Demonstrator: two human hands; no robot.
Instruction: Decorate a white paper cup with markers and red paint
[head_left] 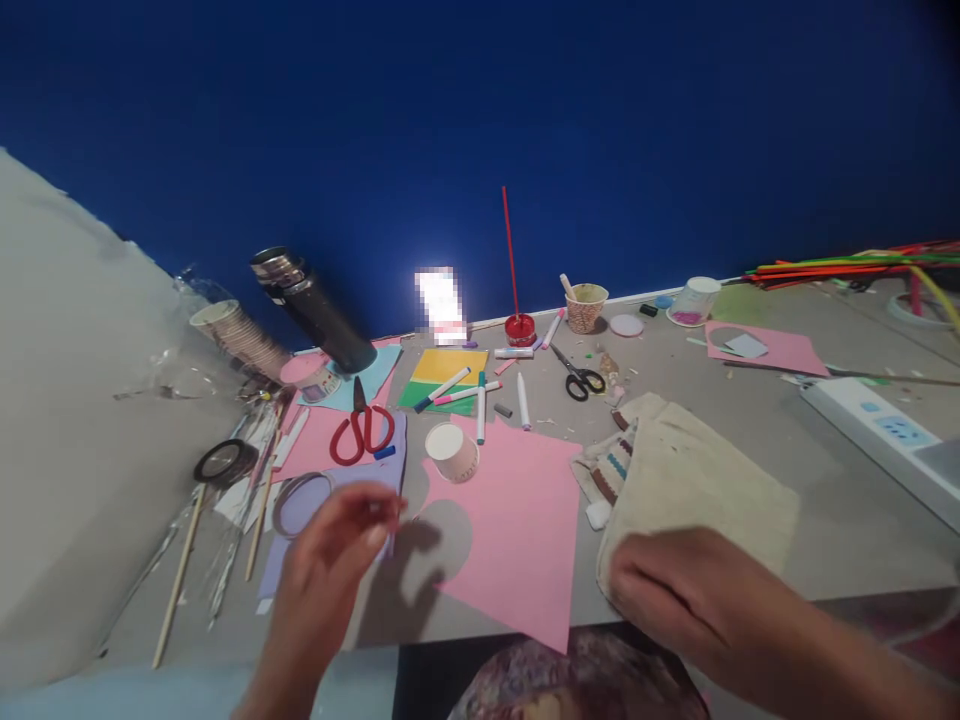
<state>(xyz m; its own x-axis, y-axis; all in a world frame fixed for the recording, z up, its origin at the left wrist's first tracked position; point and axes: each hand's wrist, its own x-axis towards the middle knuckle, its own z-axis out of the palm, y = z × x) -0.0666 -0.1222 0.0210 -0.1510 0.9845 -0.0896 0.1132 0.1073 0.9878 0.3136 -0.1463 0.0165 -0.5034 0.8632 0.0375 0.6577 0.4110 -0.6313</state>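
Note:
My left hand [337,560] is raised above the table's near left, thumb and fingertips pinched together; whatever they hold, if anything, is too small to make out. Below and beside it lie purple paper [375,480] and a roll of tape [302,503]. My right hand [675,590] is closed at the near edge of a cream cloth bag [705,480], whose striped part shows at its left. Between my hands lies pink paper [525,520] with round pieces cut out of its left side. A white paper cup [451,452] stands upside down on its far corner.
Red-handled scissors [362,435], black scissors [579,380] and several markers [523,402] lie farther back. A dark flask [315,310] and stacked paper cups [238,340] stand left. A power strip [885,430] lies right. The blue wall [480,130] bounds the table's back.

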